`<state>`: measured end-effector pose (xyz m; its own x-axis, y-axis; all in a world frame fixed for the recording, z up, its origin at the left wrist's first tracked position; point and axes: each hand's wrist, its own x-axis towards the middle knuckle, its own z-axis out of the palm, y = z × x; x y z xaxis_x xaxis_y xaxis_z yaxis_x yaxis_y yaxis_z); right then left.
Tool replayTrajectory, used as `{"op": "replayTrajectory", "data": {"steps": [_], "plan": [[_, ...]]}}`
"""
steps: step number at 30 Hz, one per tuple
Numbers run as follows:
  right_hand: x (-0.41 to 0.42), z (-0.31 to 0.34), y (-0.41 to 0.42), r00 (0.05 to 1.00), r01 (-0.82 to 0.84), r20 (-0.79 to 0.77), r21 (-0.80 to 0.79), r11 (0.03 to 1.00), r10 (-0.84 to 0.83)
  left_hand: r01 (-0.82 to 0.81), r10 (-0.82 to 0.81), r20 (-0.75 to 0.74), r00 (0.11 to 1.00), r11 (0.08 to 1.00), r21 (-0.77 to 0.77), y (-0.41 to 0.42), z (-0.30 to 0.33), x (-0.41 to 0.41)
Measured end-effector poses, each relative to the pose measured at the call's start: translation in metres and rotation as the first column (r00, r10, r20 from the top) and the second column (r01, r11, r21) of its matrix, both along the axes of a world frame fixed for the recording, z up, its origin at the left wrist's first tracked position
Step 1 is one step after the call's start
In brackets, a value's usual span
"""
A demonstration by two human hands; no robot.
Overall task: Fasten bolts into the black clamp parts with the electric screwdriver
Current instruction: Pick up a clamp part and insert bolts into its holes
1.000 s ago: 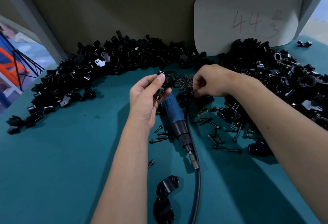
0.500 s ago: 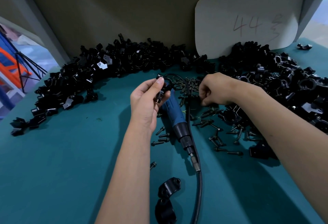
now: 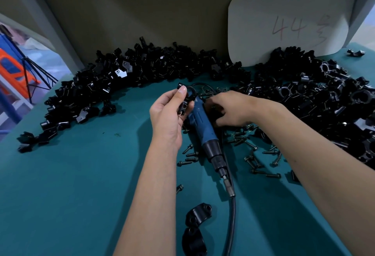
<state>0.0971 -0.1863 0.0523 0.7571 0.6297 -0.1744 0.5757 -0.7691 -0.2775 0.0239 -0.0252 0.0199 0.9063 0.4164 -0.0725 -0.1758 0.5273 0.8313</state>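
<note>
My left hand (image 3: 168,115) pinches a black clamp part (image 3: 185,103) between thumb and fingers, raised above the teal table. Just right of it lies the blue electric screwdriver (image 3: 205,132), bit pointing toward me. My right hand (image 3: 229,109) is palm down beside the screwdriver's rear end, fingers curled over it; whether it grips it or holds a bolt is hidden. Loose black bolts (image 3: 253,160) are scattered right of the tool and a few more bolts (image 3: 188,154) lie left of it.
Big heaps of black clamp parts curve along the back left (image 3: 113,85) and fill the right (image 3: 328,97). Two clamp halves (image 3: 196,227) lie near me by the black cable (image 3: 233,219). A white card marked 44 (image 3: 288,22) leans on the back wall.
My right hand has slid left and toward me from the bolt pile to the rear of the screwdriver. The left hand holds the clamp part in the same place.
</note>
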Motion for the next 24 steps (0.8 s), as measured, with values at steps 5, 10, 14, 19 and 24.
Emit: {"op": "replayTrajectory", "data": {"steps": [5, 10, 14, 19, 24], "plan": [[0.004, -0.007, 0.001, 0.992, 0.076, 0.097, -0.009, 0.997, -0.074, 0.040, -0.040, 0.022, 0.999, 0.999, 0.005, -0.002, -0.004, 0.000], [0.000, -0.013, -0.011, 0.952, 0.249, 0.077, 0.372, 0.894, -0.297, 0.073, -0.077, 0.061, 0.995, 0.996, 0.059, -0.005, -0.007, 0.001], [-0.013, -0.009, -0.013, 0.903, 0.406, -0.313, 0.844, 0.350, -0.293, 0.018, -0.067, 0.159, 0.985, 0.956, 0.294, -0.008, -0.012, 0.004], [-0.030, -0.014, -0.002, 0.918, 0.362, -0.333, 0.926, 0.109, -0.215, 0.026, -0.142, 0.208, 0.968, 0.879, 0.477, -0.013, -0.013, 0.005], [-0.035, -0.024, -0.003, 0.915, 0.383, -0.364, 0.918, 0.097, -0.174, 0.028, -0.153, 0.221, 0.963, 0.874, 0.484, -0.019, -0.013, 0.004]]}}
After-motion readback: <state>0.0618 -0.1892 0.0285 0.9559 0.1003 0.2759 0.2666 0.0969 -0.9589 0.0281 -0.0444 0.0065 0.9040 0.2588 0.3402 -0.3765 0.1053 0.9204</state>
